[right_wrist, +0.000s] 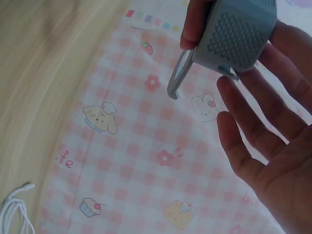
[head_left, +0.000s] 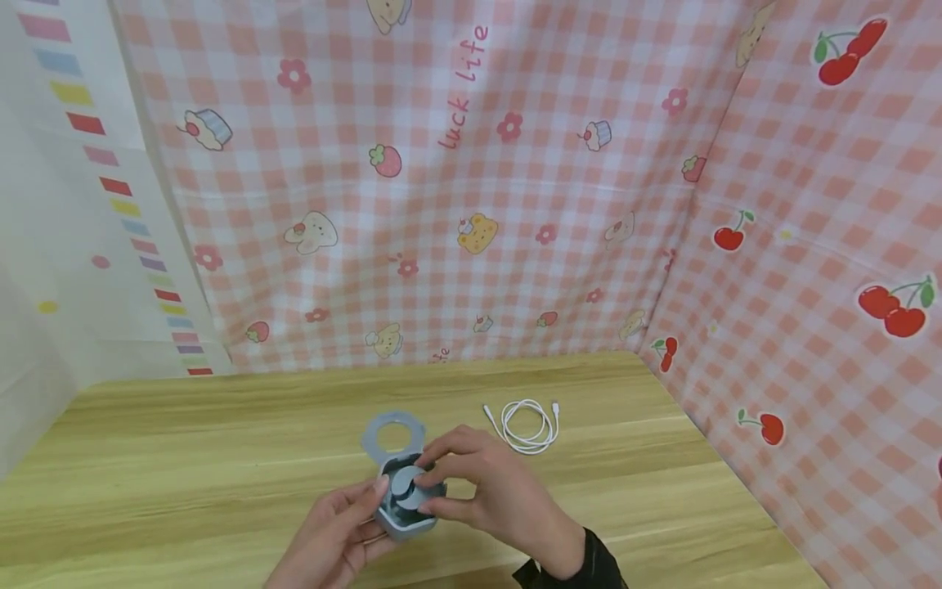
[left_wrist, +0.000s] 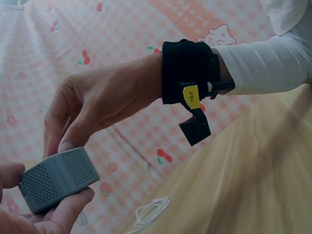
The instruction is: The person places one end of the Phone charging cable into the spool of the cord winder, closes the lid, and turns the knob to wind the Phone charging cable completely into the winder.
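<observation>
**Two hands on one grey silicone case**

Both of my hands meet low over the wooden table (head_left: pixel 221 442), where I hold a small grey silicone case (head_left: pixel 407 499) just above the surface. My left hand (head_left: pixel 331 536) cradles it from below, fingers curled round its side and underside, which steadies it so the other hand can work from above. My right hand (head_left: pixel 489 491) comes over the top, thumb and fingertips pinching a round grey piece (head_left: pixel 407 483) sitting in the case's open mouth. The flap with its ring-shaped hole (head_left: pixel 392 433) hangs back, away from me, probably folded clear so the opening is free.

A coiled white cable (head_left: pixel 528 424) lies on the table, near but apart from my hands, in front of the pink checked cloth (head_left: pixel 441 204).

From the head view I see the opening and the round piece; neither wrist view shows them. The left wrist view gives the case's dimpled side wall (left_wrist: pixel 58 179), my right thumb pressing its top edge, and the black wrist strap (left_wrist: pixel 187 73). The right wrist view shows the textured underside (right_wrist: pixel 239 34) and the flap edge-on (right_wrist: pixel 178 80); my left hand's fingers there look fairly extended, though the grip point itself is hidden.
</observation>
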A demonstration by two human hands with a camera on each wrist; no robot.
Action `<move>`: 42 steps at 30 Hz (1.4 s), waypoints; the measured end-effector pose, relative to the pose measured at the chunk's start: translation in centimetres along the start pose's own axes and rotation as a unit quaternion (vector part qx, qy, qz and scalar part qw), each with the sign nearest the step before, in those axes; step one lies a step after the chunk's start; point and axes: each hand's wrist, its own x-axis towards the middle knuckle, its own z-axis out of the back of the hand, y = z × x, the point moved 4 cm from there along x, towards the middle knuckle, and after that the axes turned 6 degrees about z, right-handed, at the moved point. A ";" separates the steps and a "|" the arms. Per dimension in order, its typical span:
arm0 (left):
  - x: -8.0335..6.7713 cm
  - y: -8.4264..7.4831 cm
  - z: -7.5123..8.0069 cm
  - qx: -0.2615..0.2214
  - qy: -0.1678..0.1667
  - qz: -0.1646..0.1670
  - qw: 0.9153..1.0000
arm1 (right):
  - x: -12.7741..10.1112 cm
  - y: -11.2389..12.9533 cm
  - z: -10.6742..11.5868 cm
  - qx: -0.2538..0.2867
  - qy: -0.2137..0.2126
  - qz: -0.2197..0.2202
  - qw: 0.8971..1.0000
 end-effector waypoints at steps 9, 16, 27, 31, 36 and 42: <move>0.2 0.3 0.4 -0.027 -0.012 -0.007 1.000 | 0.2 0.4 -0.1 -0.039 -0.017 -0.007 0.999; -0.1 -0.4 0.6 -0.005 -0.022 0.008 1.000 | 0.4 0.5 0.8 0.013 -0.010 0.018 1.000; -0.2 -0.5 0.0 0.012 -0.007 0.013 1.000 | 0.3 0.4 0.2 0.010 0.009 0.020 1.000; -0.2 -0.7 0.1 0.008 0.003 0.005 1.000 | 0.3 0.3 0.1 0.013 0.004 0.011 1.000; -0.6 -1.4 0.3 -0.011 0.025 -0.021 0.999 | 0.2 -0.1 0.0 0.004 0.001 -0.027 1.000; -0.8 -2.2 0.3 -0.021 0.030 -0.030 0.999 | 0.3 -0.4 -0.7 0.021 0.007 -0.050 0.998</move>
